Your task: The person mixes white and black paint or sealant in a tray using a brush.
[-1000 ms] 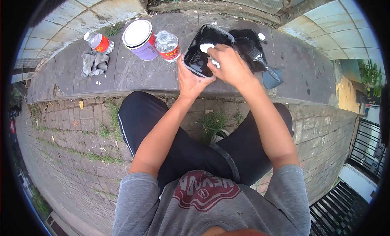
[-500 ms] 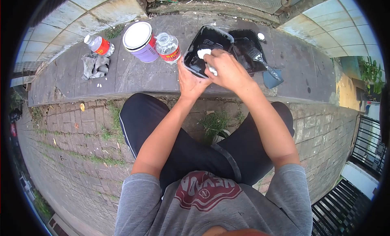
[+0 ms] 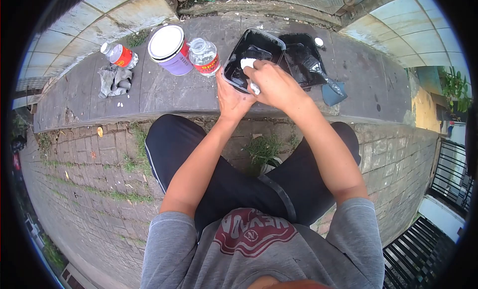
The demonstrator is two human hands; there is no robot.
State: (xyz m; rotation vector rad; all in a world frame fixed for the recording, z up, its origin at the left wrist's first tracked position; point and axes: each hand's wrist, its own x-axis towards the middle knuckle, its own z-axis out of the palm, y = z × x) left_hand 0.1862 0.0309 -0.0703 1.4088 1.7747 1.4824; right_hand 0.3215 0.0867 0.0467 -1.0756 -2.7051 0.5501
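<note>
the left hand (image 3: pixel 235 101) grasps the near-left corner of a black rectangular plastic container (image 3: pixel 239 54); the right hand (image 3: pixel 277 83) clasps a crumpled white wad (image 3: pixel 247 63) over its interior.

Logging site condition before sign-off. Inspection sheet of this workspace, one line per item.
Surface: grey tiled ledge, marked with dark spots and a few pale flecks.
Job's things: black container; white wad inside it.
Clutter: lilac tub, two red-labelled bottles, crumpled grey cloth, black tray with a brush lying across it, blue piece by the brush handle, white disc.
Hands: left hand against the container's near-left side; right hand gripping the wad.
Cables: nothing seen.
Surroundings: stained tiled walls, weedy paving, potted plant between the knees in view.
</note>
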